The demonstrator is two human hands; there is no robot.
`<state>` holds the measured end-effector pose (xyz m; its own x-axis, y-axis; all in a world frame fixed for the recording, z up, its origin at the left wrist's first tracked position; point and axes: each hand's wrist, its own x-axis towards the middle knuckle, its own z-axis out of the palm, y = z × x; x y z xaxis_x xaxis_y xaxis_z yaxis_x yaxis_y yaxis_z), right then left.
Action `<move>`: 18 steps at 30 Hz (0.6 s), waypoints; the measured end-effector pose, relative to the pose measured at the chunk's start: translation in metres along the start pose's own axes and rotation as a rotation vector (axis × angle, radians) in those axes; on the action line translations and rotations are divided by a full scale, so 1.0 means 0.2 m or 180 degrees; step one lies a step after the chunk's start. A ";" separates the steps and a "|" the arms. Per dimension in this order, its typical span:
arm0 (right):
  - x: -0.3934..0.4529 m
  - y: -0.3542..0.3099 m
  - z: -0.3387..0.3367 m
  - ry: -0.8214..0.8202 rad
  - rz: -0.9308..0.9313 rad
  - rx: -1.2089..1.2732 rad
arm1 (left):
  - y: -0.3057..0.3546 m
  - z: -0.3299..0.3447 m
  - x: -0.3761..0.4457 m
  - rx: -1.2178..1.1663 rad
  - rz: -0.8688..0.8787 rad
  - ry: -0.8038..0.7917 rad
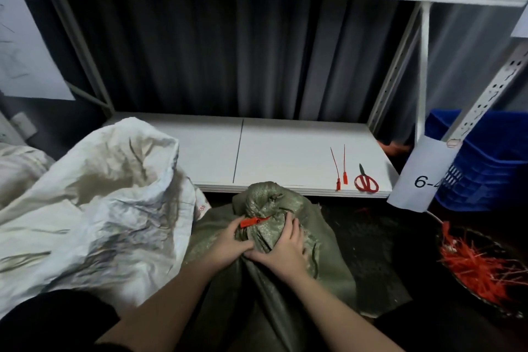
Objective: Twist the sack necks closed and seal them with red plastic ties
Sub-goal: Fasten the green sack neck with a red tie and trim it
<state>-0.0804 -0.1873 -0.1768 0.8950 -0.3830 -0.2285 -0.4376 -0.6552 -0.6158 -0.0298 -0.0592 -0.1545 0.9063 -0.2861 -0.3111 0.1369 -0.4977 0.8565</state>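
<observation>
Both hands clamp the twisted neck of the green woven sack point(285, 280): left hand point(228, 243), right hand point(281, 248), red plastic tie point(253, 221) around it.

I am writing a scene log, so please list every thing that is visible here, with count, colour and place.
green sack: 1, olive, floor centre, neck twisted
red tie: 1, around the sack neck
spare ties: 2, red, low shelf right
scissors: 1, red handles, beside the spare ties
white sack: 1, left, open
low shelf: 1, white, behind the sacks
crate: 1, blue, right
tie heap: red, in a dark container, lower right
paper label: 1, white, reads "6-"
left hand: grips the neck
right hand: grips the neck
</observation>
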 end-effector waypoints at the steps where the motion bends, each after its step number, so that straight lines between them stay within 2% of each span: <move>1: 0.00 0.00 0.02 0.0018 -0.0020 0.0069 | -0.01 0.00 0.03 -0.0084 -0.0009 0.0082; 4: -0.01 -0.01 0.03 0.0106 -0.0121 0.0158 | -0.01 -0.01 0.10 -0.0270 -0.0040 0.0246; 7: -0.01 -0.01 0.05 0.0190 0.0005 0.0134 | 0.02 -0.03 0.13 -0.0195 0.0209 0.0025; 10: 0.01 -0.04 0.06 0.0516 0.0217 0.0647 | 0.09 -0.06 0.10 0.0189 0.0533 -0.0339; 12: 0.01 -0.07 0.04 0.0747 0.0265 0.0971 | 0.11 -0.09 0.08 0.0184 0.0700 -0.0473; 14: 0.00 -0.09 0.00 0.0892 0.0223 0.0977 | 0.12 -0.13 0.03 0.0060 0.0716 -0.0570; 16: -0.02 -0.09 -0.05 0.1113 0.0078 0.1051 | 0.11 -0.17 0.00 -0.0121 0.0642 -0.0334; 18: -0.06 -0.10 -0.12 0.1345 0.0015 0.1232 | 0.09 -0.24 -0.01 -0.0203 0.0497 0.0233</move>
<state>-0.0841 -0.1853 -0.1440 0.7462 -0.6645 0.0402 -0.3069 -0.3970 -0.8650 -0.0094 -0.0273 -0.1189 0.9448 -0.2944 -0.1436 0.0153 -0.3983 0.9171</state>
